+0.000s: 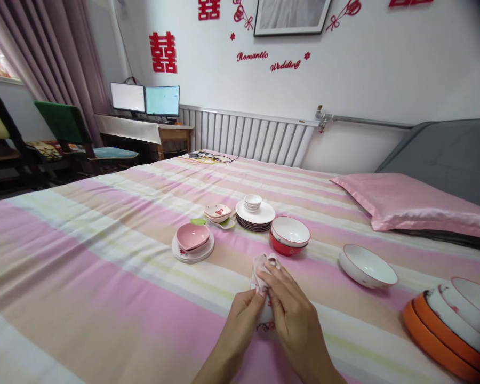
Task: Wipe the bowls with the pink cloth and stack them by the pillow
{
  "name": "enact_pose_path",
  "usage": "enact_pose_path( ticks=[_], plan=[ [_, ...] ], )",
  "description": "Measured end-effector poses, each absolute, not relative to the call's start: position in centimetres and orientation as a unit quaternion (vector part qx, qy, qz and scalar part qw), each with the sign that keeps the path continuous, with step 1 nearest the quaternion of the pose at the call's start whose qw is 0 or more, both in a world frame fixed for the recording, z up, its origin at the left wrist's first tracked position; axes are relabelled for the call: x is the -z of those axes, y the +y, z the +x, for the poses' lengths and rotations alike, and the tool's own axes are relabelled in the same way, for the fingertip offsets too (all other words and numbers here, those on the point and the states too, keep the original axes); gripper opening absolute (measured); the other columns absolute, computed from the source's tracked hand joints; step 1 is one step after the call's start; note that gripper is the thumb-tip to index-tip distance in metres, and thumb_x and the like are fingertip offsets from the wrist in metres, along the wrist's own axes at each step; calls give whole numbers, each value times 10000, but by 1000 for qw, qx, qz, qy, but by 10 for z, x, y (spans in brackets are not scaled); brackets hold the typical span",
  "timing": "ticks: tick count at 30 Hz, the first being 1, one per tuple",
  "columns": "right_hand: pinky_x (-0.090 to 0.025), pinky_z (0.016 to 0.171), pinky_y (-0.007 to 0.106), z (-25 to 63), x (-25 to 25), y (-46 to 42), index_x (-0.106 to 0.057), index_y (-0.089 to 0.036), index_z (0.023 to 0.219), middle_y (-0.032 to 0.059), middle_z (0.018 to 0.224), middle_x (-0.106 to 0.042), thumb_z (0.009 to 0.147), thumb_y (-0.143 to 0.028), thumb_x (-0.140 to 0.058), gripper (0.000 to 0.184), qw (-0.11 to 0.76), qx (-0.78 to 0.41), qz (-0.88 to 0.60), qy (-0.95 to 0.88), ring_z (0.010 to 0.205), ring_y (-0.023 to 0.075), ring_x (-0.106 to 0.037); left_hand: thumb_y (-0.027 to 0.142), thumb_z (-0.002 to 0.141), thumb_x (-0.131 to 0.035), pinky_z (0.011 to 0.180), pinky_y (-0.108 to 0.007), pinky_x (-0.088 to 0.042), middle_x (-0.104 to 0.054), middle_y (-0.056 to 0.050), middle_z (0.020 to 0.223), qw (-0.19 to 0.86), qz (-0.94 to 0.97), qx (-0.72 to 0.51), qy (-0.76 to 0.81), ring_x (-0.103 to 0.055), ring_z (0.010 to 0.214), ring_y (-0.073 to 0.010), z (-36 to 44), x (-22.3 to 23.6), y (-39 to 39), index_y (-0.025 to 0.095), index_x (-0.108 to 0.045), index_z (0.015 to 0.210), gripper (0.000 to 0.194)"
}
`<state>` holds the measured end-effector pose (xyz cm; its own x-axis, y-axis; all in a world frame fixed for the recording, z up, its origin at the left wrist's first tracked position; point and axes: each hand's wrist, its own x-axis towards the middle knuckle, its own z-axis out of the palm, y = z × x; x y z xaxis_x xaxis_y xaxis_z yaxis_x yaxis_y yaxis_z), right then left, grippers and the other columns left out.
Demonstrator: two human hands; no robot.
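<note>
My left hand (242,314) is closed on a white bowl (265,316) with a red floral pattern, tilted on its side and mostly covered by both hands. My right hand (292,306) presses a pale pinkish cloth (259,265) against the bowl's rim, fingers bent over it. Just beyond the hands sits a pair of stacked bowls (290,233), white with a red rim above a red one. A single white bowl (368,266) with a red rim lies to the right.
Striped bedding (116,298) lies under everything. Farther off are stacked plates (266,212) topped by small dishes (253,201), square dishes (217,212) and a pink heart-shaped bowl (192,236) on plates. Large orange and white bowls (436,330) stand at right, near a pink pillow (416,200).
</note>
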<state>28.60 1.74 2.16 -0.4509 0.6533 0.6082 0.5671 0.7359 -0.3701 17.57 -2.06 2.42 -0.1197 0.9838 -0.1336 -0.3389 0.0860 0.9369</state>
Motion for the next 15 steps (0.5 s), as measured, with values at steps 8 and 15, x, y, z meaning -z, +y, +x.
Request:
enact_pose_path(
  ticks=[8,15],
  plan=[
    [-453,1001,434,286,-22,17,-573,-203,1202,66,1347,-510,869,-94,-355,412,375,-52,-361,-852,1286,217,-423,654,676,-560,527,-252,-161,-281,44,576,568,343,-583,469,-206,559,-98,177,-28,-21,188,-392,553,510],
    [-451,1002,428,286,-21,18,-570,-209,1206,61,1348,-510,866,-87,-353,421,375,-56,-364,-851,1289,213,-420,635,689,-560,527,-252,-154,-268,47,574,569,351,-579,466,-196,555,-95,176,-28,-22,187,-394,557,496]
  ],
)
